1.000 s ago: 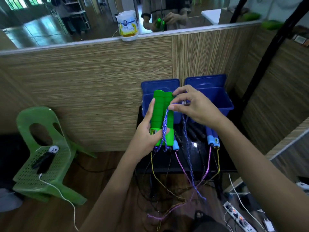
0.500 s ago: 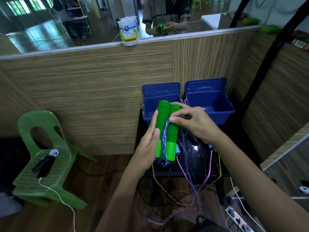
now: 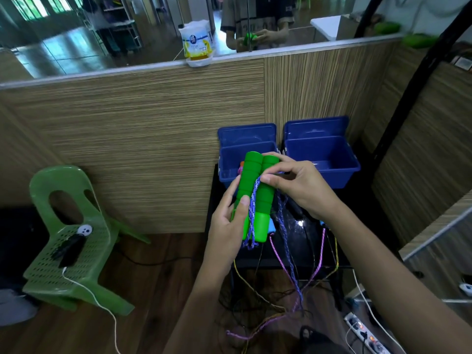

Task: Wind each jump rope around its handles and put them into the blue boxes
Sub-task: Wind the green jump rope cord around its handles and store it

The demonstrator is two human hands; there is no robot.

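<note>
The left hand (image 3: 224, 223) is gripping the paired green handles (image 3: 255, 195) near the blue boxes (image 3: 332, 159) while the right hand (image 3: 298, 187) is pinching the blue rope (image 3: 251, 213), barely wound, with other ropes (image 3: 316, 267) seemingly waiting on the table.

— What stands at the far side?
— A partition wall of striped wood-grain panels (image 3: 153, 139), with a glass pane (image 3: 76, 44) above it.
— And on the left?
— A green perforated plastic chair (image 3: 74, 241) on the brown wooden floor (image 3: 143, 297). A white cable (image 3: 102, 302) hangs from its seat.
— On the right?
— A black slanted pole (image 3: 413, 88).
</note>
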